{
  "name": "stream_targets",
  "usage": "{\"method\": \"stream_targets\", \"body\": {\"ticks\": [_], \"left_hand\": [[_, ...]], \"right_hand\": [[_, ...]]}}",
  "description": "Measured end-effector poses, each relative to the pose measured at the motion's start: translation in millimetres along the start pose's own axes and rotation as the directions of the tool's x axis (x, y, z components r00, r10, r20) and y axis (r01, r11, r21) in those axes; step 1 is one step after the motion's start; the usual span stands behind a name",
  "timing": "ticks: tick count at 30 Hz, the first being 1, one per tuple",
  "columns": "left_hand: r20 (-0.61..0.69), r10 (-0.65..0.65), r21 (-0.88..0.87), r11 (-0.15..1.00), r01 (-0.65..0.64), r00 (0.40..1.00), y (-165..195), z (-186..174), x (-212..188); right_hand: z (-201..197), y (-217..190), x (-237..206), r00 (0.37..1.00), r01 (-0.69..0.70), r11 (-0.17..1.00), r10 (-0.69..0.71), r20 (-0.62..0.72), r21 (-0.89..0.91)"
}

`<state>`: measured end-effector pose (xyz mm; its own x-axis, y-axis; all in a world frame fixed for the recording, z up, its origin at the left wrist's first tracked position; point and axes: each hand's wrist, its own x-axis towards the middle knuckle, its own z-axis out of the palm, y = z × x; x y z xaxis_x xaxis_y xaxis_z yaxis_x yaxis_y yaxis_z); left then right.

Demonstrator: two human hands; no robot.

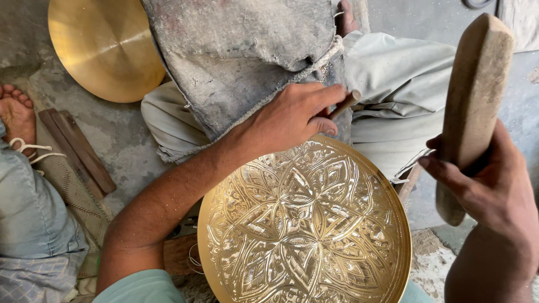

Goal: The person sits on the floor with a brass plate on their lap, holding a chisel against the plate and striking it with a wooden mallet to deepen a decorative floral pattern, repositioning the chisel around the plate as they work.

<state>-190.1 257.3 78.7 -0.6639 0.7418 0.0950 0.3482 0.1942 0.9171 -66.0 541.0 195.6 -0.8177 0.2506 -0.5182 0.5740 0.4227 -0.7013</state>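
Head view, looking straight down over the lap. Engraved brass plate point(306, 227) lay low in the centre of the frame, round, gold-coloured, its face turned up toward the camera; cut petal and leaf pattern radiated from the middle. Its far rim sat under the left hand.

Left hand point(295, 115) rested at that far rim, fingers closed around a thin rod-like tool point(343, 104). Only the short upper end of the tool showed, its long axis slanting up and to the right; the working tip was hidden beneath the fingers, probably touching the plate near the edge, though contact could not be confirmed.

Right hand point(494, 179) was raised at the right side, well apart from the plate, fingers wrapped tight about the lower part of a wooden mallet point(471, 106). The mallet was a long flat paddle-shaped block, long axis nearly upright in the frame, leaning slightly right, broad end uppermost.

Beyond the plate: a grey worn cloth point(241, 56) draped over a knee, pale trousers point(393, 95) beside it. A plain brass disc point(104, 47) lay on the concrete floor point(120, 132) at upper left. Another person's bare foot point(17, 115) showed at the left edge, near two wooden strips point(78, 148).
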Motion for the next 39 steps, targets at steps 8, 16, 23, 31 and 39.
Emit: {"method": "stream_targets", "body": {"ticks": [8, 16, 23, 31, 39], "left_hand": [[0.059, 0.082, -0.002, 0.997, -0.082, 0.995, -5.0, -0.9, -4.4], [0.142, 0.05, 0.069, 0.996, -0.06, 0.989, -6.9, 6.1, -3.7], [0.164, -0.008, 0.088, 0.996, -0.007, 0.986, 3.7, -0.3, -1.9], [0.145, -0.01, 0.073, 0.997, -0.001, 0.989, 13.9, -8.8, 0.2], [0.196, -0.029, 0.153, 0.988, -0.001, 0.98, 14.8, -7.9, 0.0]], "right_hand": [[-1.2, 24.3, 17.6, 0.938, 0.339, 0.911, -0.346, 0.011, -0.234], [6.3, 10.2, 15.8, 0.883, 0.404, 0.75, -0.469, 0.011, -0.524], [15.9, -2.1, 14.9, 0.905, 0.281, 0.731, -0.418, -0.082, -0.622], [22.4, -26.8, 12.1, 0.885, 0.299, 0.67, -0.46, -0.064, -0.68], [19.8, -10.6, 10.0, 0.912, 0.247, 0.567, -0.41, -0.009, -0.786]]}}
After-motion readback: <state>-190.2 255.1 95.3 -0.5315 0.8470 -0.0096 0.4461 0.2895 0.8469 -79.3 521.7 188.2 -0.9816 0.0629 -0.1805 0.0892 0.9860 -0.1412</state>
